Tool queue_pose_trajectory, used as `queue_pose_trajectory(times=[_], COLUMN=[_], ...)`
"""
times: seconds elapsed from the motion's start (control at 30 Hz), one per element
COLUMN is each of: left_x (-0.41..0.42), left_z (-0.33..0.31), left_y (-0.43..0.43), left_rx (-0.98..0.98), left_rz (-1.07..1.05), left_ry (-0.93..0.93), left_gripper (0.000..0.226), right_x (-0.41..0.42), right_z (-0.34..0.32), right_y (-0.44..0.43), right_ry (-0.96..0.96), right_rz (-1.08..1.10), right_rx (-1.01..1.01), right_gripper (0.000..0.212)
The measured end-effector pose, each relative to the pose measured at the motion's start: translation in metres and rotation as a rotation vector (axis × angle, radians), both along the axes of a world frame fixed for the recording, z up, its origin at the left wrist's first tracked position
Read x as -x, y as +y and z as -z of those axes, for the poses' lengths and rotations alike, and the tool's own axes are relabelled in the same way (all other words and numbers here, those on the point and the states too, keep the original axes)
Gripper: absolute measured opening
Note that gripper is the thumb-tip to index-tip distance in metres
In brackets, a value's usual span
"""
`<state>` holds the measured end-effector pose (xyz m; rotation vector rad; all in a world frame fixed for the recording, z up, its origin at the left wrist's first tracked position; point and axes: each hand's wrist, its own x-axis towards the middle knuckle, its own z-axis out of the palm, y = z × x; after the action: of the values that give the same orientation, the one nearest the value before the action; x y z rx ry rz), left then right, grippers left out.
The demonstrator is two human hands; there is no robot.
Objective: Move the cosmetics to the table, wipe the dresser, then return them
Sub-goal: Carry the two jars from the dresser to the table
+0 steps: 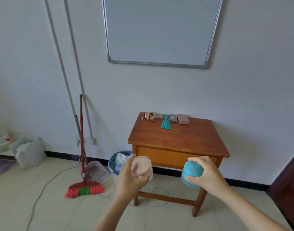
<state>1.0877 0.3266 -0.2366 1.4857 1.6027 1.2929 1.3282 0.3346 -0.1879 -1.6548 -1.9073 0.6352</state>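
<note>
My left hand (126,179) grips a clear pink round jar (141,167) from below, held in the air before the wooden table (176,140). My right hand (206,172) grips a blue round jar (192,172), its fingers curled over the top. Along the table's far edge lie several cosmetics: thin sticks and a small red pot (152,117) at the left, two teal combs (166,124) in the middle, a grey palette (173,117) and a pink-brown palette (183,118) to the right.
A whiteboard (159,30) hangs on the wall above the table. A red broom (82,147) and a lilac dustpan (95,171) lean at the left, beside a blue waste bin (118,162). A cable (47,182) trails over the tiled floor. A dark door (289,184) stands at the right.
</note>
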Motion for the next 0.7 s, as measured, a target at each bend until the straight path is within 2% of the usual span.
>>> queue_pose_trajectory(times=[0.27, 0.5, 0.7], left_x=[-0.005, 0.012, 0.021], left_z=[-0.013, 0.017, 0.012], left_y=[0.131, 0.208, 0.306], left_rx=[0.03, 0.154, 0.161], left_rz=[0.019, 0.015, 0.027], left_ry=[0.001, -0.012, 0.048], left_gripper=[0.073, 0.071, 0.074], right_x=[-0.006, 0.009, 0.02], right_z=[0.004, 0.025, 0.026], right_y=[0.139, 0.224, 0.295], right_ry=[0.006, 0.0, -0.01], right_rz=[-0.036, -0.046, 0.067], right_rx=[0.002, 0.092, 0.099], right_gripper=[0.054, 0.056, 0.058])
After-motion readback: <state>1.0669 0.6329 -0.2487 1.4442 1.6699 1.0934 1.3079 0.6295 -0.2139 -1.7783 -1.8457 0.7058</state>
